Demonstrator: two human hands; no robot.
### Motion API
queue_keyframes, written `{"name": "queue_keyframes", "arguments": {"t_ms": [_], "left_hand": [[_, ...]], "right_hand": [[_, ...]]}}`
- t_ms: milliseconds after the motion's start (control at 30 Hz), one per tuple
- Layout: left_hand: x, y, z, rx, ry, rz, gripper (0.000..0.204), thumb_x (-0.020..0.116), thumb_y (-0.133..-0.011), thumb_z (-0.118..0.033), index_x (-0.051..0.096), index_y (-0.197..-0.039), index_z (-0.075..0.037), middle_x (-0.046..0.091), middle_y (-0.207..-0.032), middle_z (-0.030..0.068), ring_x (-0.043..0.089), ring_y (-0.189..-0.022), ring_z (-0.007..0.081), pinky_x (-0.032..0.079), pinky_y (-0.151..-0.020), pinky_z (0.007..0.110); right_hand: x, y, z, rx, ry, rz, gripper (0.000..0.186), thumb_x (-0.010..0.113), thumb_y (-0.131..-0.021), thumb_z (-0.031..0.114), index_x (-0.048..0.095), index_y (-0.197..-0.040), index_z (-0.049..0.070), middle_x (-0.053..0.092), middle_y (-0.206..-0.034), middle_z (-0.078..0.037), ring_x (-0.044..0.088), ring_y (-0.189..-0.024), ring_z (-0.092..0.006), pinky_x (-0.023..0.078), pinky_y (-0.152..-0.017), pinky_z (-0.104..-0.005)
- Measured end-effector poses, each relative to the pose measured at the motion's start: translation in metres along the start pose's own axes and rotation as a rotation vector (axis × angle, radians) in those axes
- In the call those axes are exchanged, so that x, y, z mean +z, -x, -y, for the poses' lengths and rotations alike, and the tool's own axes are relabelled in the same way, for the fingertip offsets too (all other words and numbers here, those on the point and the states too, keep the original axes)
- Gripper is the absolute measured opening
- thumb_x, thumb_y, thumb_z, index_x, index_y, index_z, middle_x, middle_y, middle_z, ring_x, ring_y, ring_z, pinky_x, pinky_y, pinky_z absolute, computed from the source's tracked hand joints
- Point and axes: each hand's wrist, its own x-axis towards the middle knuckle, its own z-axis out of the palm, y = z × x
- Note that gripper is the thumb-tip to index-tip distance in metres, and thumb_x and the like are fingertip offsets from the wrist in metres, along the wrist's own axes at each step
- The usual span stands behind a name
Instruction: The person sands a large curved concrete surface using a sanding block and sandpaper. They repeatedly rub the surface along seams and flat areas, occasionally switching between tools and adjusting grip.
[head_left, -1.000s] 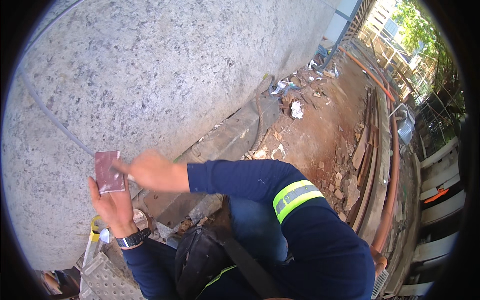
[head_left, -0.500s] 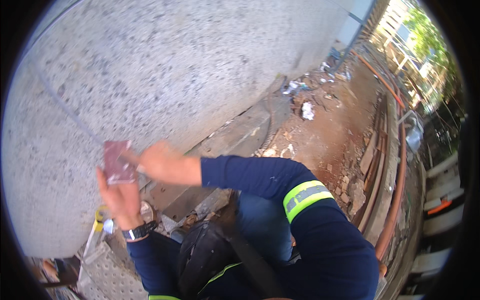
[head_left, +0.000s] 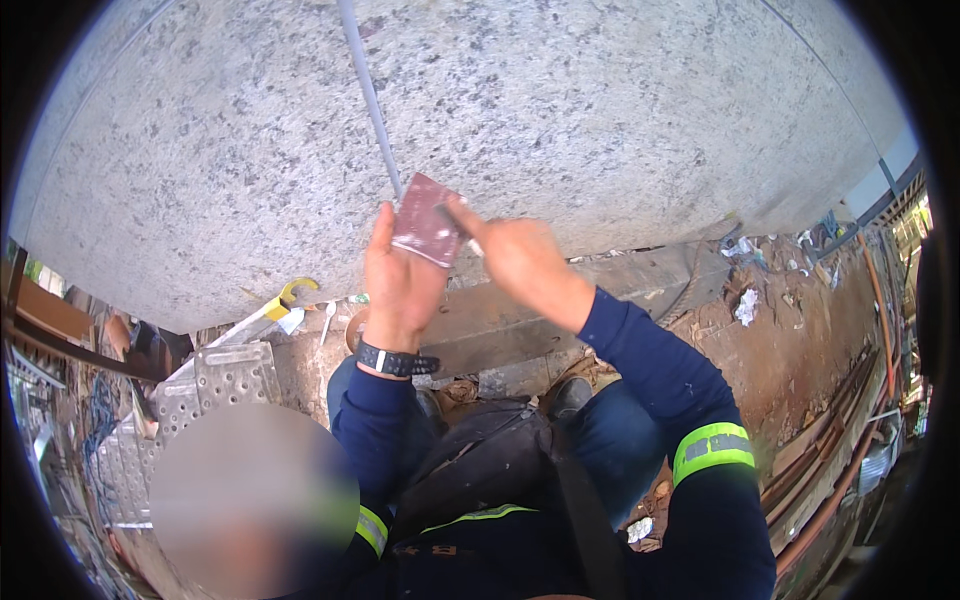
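A flat, reddish-brown rectangular piece [head_left: 428, 218] with whitish smears along its edges rests against the fingers of my left hand [head_left: 402, 290]. The thumb stands up beside it, and the other fingers are hidden behind it. My right hand [head_left: 520, 255] is curled, its front fingers meeting the piece's face from the right. A small dark tip shows at those fingers, but I cannot make out what it belongs to. Behind both hands rises a mottled grey wall [head_left: 600, 120], with a thin pale strip [head_left: 368, 90] running down it to the piece.
A concrete ledge [head_left: 500, 325] follows the wall's foot. A perforated metal plank [head_left: 235, 375], a yellow hook-shaped part [head_left: 290, 298] and a white spoon [head_left: 328, 322] lie at the left. Rubble, paper scraps [head_left: 745, 307], wooden boards [head_left: 820, 430] and an orange pipe [head_left: 880, 300] lie right.
My view has swung left, so the wall and hands sit nearer its middle. The left hand still holds the piece, with my right fingers still at its face.
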Motion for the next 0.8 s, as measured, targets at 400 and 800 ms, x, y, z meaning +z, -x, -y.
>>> {"name": "queue_keyframes", "arguments": {"t_ms": [400, 800], "left_hand": [[0.001, -0.001, 0.002, 0.051, -0.038, -0.041, 0.06, 0.04, -0.115, -0.048, 0.052, -0.151, -0.001, 0.059, -0.151, 0.0176, 0.053, -0.142, 0.0345, 0.035, -0.124, 0.055], [0.002, -0.002, -0.001, 0.028, 0.032, -0.005, 0.058, 0.039, -0.116, -0.045, 0.051, -0.153, -0.003, 0.059, -0.152, 0.0166, 0.054, -0.141, 0.0328, 0.037, -0.122, 0.053]], "right_hand": [[-0.008, 0.006, 0.032, -0.015, -0.029, 0.079, 0.065, 0.057, -0.094, 0.008, 0.045, -0.158, 0.001, 0.07, -0.073, -0.016, 0.071, -0.066, -0.0357, 0.053, -0.056, -0.0504], [0.004, 0.002, 0.008, -0.006, -0.04, -0.025, 0.065, 0.058, -0.093, 0.008, 0.048, -0.157, 0.002, 0.069, -0.07, -0.016, 0.071, -0.064, -0.036, 0.054, -0.057, -0.0506]]}}
